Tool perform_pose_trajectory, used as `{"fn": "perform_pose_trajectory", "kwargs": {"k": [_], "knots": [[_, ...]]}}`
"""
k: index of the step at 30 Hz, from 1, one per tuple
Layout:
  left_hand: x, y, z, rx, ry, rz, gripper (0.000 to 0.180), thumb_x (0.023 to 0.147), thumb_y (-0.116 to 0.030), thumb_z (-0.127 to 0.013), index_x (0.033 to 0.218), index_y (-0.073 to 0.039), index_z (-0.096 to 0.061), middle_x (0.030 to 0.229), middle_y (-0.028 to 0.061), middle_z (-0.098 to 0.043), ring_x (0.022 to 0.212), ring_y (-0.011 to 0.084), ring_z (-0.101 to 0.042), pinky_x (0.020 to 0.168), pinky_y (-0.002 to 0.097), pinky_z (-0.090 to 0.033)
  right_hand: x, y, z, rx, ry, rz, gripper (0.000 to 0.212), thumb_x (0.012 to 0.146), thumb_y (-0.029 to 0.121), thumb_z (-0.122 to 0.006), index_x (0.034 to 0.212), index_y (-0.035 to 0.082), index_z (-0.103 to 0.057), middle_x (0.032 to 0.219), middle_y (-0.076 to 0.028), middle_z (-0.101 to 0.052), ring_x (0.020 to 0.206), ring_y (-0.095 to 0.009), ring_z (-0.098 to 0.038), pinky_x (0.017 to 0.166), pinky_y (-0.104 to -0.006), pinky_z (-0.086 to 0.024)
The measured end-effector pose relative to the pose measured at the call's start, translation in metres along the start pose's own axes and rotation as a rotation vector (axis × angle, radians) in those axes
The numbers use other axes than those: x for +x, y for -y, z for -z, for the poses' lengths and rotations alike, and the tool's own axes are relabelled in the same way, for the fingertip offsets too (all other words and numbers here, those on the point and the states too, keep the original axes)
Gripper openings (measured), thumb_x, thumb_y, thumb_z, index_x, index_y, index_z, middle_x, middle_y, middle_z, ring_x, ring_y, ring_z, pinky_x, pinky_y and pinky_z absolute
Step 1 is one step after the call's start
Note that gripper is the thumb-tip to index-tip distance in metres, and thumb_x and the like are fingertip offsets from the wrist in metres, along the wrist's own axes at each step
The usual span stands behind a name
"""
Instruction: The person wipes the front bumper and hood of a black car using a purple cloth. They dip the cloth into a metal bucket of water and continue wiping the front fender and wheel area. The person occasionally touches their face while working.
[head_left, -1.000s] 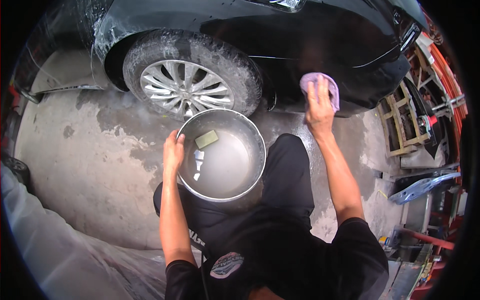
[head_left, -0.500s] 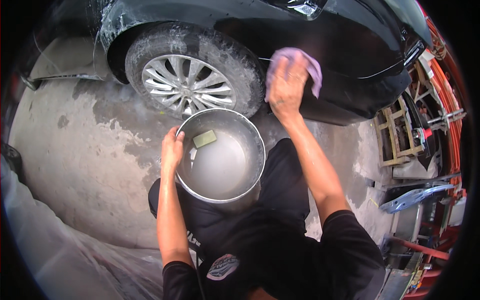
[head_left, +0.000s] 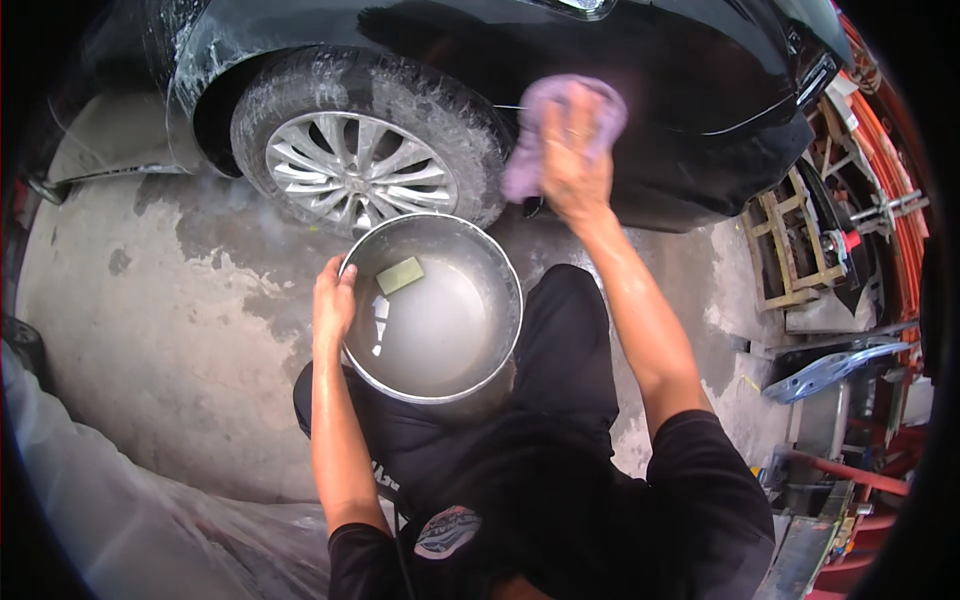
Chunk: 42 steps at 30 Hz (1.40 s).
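Note:
My left hand (head_left: 333, 300) is closed over the left rim of a round grey bucket (head_left: 432, 398), thumb inside. Cloudy greyish water (head_left: 440, 330) fills its bottom, and a pale green rectangular block (head_left: 400, 276) sits at the far left side of it. With fingers stretched over it, my right hand (head_left: 577, 175) holds a purple cloth (head_left: 600, 105) against the front corner of a black car (head_left: 690, 90), just right of the wheel arch. The cloth's lower left part hangs loose beside the tyre (head_left: 478, 140). The fingertips are a little blurred.
Whitish residue marks the tyre and the fender (head_left: 215, 50) around its silver wheel (head_left: 360, 170). The concrete floor (head_left: 130, 330) has wet patches. Plastic sheeting (head_left: 130, 500) lies at the lower left. A wooden frame (head_left: 785, 250) and a blue panel (head_left: 835, 370) stand at the right.
My right hand has moved slightly up over the car with the cloth, which now bunches out to the left below the fingers. My left hand stays on the bucket; the whole view has shifted a little.

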<state>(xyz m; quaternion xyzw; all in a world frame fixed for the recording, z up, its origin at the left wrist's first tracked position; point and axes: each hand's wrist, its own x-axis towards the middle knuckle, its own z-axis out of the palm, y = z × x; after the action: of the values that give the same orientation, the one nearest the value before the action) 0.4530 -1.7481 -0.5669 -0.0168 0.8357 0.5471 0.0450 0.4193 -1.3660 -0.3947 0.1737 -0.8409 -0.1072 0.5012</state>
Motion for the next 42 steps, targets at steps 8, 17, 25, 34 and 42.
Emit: {"fn": "perform_pose_trajectory", "kwargs": {"k": [8,17,25,34,42], "knots": [[-0.004,-0.009,0.007,-0.01,-0.002,-0.017,0.038,0.106,-0.019,-0.056,0.137,0.0,-0.064,0.127,0.0247,-0.072,0.123,0.0379,-0.068,0.105,0.0436,-0.049,-0.078,-0.095,0.078,0.037,-0.099,-0.638,0.056,0.109,0.01,-0.042,0.162,-0.005,-0.034,0.166,-0.038,-0.029,0.155,-0.05,-0.029,0.129,-0.0495,-0.02],[-0.001,0.0,0.004,0.009,-0.038,-0.037,0.038,0.105,-0.018,-0.057,0.137,0.0,-0.064,0.126,0.0235,-0.073,0.122,0.0368,-0.068,0.105,0.0435,-0.049,0.05,0.031,-0.014,0.06,-0.133,-0.163,0.067,0.103,0.027,-0.059,0.165,0.009,-0.039,0.173,-0.028,-0.021,0.161,-0.05,-0.014,0.127,-0.0638,-0.011],[0.002,0.011,0.003,-0.033,0.024,-0.003,0.04,0.104,-0.019,-0.057,0.139,0.001,-0.063,0.129,0.0233,-0.072,0.123,0.0353,-0.067,0.107,0.0426,-0.048,0.183,0.133,-0.042,0.224,-0.084,0.214,0.06,0.085,0.007,-0.063,0.145,0.013,-0.062,0.159,-0.017,-0.05,0.149,-0.038,-0.045,0.124,-0.06,-0.027],[0.001,0.003,0.0,-0.007,0.013,-0.056,0.041,0.103,-0.017,-0.057,0.139,0.003,-0.063,0.127,0.0238,-0.072,0.123,0.0341,-0.066,0.108,0.0422,-0.047,0.068,-0.103,0.065,-0.194,-0.18,-0.122,0.06,0.1,0.017,-0.059,0.157,0.001,-0.048,0.161,-0.033,-0.04,0.149,-0.058,-0.036,0.123,-0.064,-0.027],[-0.002,-0.005,0.002,0.008,0.024,-0.048,0.039,0.105,-0.017,-0.056,0.138,0.003,-0.062,0.127,0.0263,-0.071,0.123,0.0385,-0.066,0.108,0.0438,-0.047,0.192,-0.119,0.07,-0.2,-0.404,-0.319,0.061,0.104,0.023,-0.05,0.159,-0.004,-0.042,0.164,-0.036,-0.033,0.154,-0.054,-0.027,0.126,-0.0627,-0.02]]}}
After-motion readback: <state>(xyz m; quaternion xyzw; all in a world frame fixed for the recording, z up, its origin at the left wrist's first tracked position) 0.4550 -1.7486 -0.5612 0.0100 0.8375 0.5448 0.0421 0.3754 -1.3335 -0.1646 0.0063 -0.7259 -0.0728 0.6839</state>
